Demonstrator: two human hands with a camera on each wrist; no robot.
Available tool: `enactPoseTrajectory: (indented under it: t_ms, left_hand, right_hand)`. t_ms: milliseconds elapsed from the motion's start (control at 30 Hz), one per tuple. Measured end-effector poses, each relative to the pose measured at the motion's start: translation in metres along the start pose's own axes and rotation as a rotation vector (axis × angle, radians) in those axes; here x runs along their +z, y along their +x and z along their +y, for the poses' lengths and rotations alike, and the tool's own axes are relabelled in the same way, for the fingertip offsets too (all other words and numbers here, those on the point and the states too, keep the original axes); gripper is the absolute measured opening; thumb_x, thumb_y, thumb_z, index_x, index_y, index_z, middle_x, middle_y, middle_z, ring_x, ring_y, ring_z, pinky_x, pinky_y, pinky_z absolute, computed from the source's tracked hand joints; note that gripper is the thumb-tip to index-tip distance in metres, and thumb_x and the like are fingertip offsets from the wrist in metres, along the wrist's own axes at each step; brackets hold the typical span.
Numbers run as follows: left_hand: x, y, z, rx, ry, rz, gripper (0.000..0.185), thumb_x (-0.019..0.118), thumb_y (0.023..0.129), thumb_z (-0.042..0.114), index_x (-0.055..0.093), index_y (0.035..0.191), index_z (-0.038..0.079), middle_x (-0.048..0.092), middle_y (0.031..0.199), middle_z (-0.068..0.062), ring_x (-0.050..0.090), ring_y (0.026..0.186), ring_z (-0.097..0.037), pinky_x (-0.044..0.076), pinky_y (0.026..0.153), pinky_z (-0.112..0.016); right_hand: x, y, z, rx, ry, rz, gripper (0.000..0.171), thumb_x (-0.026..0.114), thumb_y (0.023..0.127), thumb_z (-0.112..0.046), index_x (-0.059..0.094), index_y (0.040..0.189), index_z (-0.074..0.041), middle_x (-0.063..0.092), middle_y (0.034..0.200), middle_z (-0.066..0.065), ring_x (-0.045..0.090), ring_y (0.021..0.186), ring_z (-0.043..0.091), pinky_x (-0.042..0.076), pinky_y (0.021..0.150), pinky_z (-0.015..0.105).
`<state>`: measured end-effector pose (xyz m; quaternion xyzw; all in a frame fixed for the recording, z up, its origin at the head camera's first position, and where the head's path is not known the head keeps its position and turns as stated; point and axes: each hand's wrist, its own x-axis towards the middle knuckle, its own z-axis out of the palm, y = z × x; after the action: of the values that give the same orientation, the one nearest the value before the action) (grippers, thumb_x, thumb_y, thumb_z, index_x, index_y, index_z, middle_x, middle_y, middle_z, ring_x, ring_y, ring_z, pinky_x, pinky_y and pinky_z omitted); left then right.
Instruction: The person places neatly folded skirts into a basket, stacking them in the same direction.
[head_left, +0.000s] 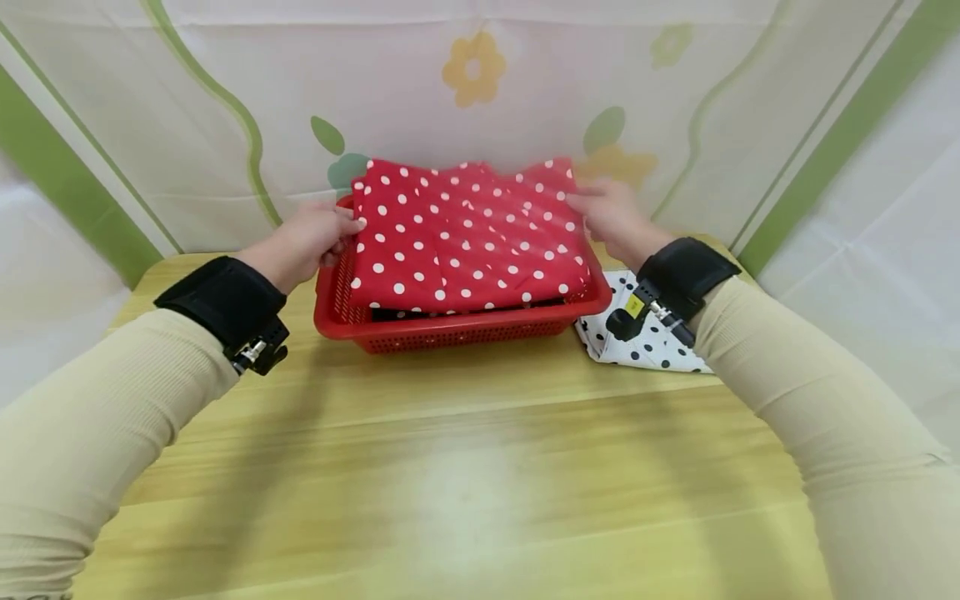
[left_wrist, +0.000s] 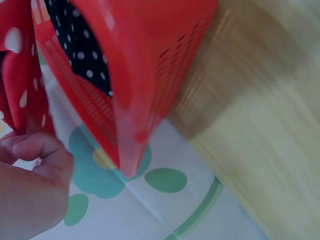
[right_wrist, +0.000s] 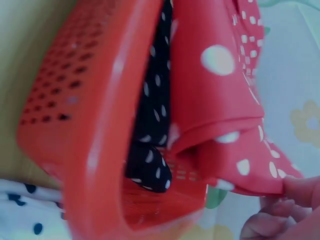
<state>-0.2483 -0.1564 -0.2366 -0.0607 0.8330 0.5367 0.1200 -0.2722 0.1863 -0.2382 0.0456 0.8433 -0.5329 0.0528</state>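
A folded red cloth with white dots (head_left: pixel 465 237) lies spread over the top of a red plastic basket (head_left: pixel 465 327). My left hand (head_left: pixel 311 237) pinches its left edge between thumb and fingers. At the opposite side, my right hand (head_left: pixel 611 212) pinches the far right corner, and the right wrist view shows that corner (right_wrist: pixel 270 175) drawn out past the basket rim. Beneath the red cloth, a black cloth with white dots (right_wrist: pixel 152 120) sits inside the basket, mostly hidden in the head view.
A white cloth with black dots (head_left: pixel 645 342) lies on the wooden table (head_left: pixel 465 467), to the right of the basket and partly under my right wrist. Behind the table hangs a pale curtain (head_left: pixel 405 75) with flowers and green stripes.
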Motion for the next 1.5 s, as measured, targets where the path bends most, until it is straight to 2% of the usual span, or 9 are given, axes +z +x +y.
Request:
enactPoseTrajectory:
  t_ms: [167,300,400,533,767,933,1167,1333,1500]
  left_hand:
    - [0.003,0.007,0.004,0.049,-0.067,0.053,0.051,0.047,0.102,0.022,0.035,0.148,0.003,0.046,0.132,-0.011,0.054,0.099,-0.015,0.046,0.097,-0.031]
    - [0.008,0.009,-0.004,0.053,-0.046,0.069,0.052,0.047,0.102,0.020,0.033,0.148,0.002,0.041,0.142,-0.017,0.050,0.116,-0.025,0.044,0.103,-0.037]
    - [0.012,0.009,-0.010,0.036,-0.009,0.057,0.051,0.048,0.102,0.019,0.035,0.147,-0.001,0.042,0.141,-0.019,0.050,0.111,-0.025,0.045,0.100,-0.035]
    - [0.016,0.010,-0.013,-0.003,0.056,0.051,0.048,0.051,0.101,0.019,0.043,0.142,-0.003,0.050,0.131,-0.019,0.051,0.092,-0.020,0.048,0.084,-0.028]
    - [0.019,0.013,-0.015,-0.026,0.127,0.079,0.036,0.055,0.099,0.021,0.058,0.125,-0.004,0.061,0.096,-0.011,0.048,0.061,-0.012,0.043,0.062,-0.021]
    - [0.018,0.012,-0.018,-0.026,0.139,0.090,0.034,0.058,0.098,0.020,0.060,0.119,-0.007,0.063,0.090,-0.010,0.049,0.061,-0.013,0.045,0.063,-0.022]
    - [0.014,0.004,-0.019,-0.064,0.080,0.043,0.040,0.056,0.099,0.018,0.056,0.129,-0.008,0.060,0.119,-0.023,0.057,0.054,-0.009,0.048,0.058,-0.018]
    - [0.006,-0.007,-0.009,0.013,0.092,0.014,0.048,0.049,0.102,0.027,0.047,0.138,-0.004,0.056,0.125,-0.019,0.061,0.058,-0.007,0.042,0.054,-0.017]
    - [0.002,-0.016,-0.006,0.115,0.150,0.047,0.047,0.045,0.103,0.029,0.045,0.138,-0.004,0.052,0.128,-0.021,0.061,0.091,-0.021,0.049,0.069,-0.026]
  right_hand:
    - [0.005,0.005,-0.001,-0.037,0.031,0.094,0.052,0.056,0.098,-0.033,0.046,0.145,-0.012,0.053,0.130,0.008,0.053,0.099,0.016,0.046,0.088,0.029]
    - [0.010,0.008,0.008,-0.053,0.061,0.104,0.050,0.055,0.098,-0.029,0.047,0.144,-0.011,0.052,0.132,0.009,0.054,0.103,0.019,0.048,0.089,0.028]
    - [0.013,0.009,0.015,-0.064,0.049,0.081,0.049,0.055,0.099,-0.026,0.046,0.144,-0.008,0.051,0.134,0.011,0.055,0.110,0.023,0.049,0.094,0.030]
    - [0.016,0.009,0.022,-0.054,0.013,0.043,0.049,0.054,0.100,-0.023,0.044,0.145,-0.006,0.052,0.133,0.013,0.057,0.110,0.026,0.050,0.094,0.031]
    - [0.023,0.010,0.024,-0.043,-0.054,0.036,0.049,0.053,0.100,-0.020,0.042,0.145,-0.003,0.052,0.134,0.015,0.058,0.109,0.028,0.050,0.094,0.033]
    - [0.026,0.012,0.024,-0.059,-0.104,0.028,0.048,0.052,0.100,-0.014,0.040,0.145,0.001,0.049,0.137,0.019,0.054,0.112,0.031,0.048,0.098,0.037]
    - [0.022,0.012,0.028,-0.091,-0.145,0.005,0.046,0.050,0.100,-0.009,0.041,0.143,0.005,0.048,0.137,0.023,0.052,0.115,0.035,0.046,0.100,0.041]
    - [0.009,0.009,0.032,-0.162,-0.146,0.023,0.042,0.047,0.100,-0.009,0.044,0.139,0.008,0.050,0.134,0.026,0.052,0.117,0.038,0.044,0.102,0.044]
    - [-0.005,0.006,0.040,-0.224,-0.202,0.018,0.044,0.050,0.101,-0.017,0.049,0.137,0.007,0.053,0.133,0.025,0.051,0.118,0.038,0.043,0.101,0.047]
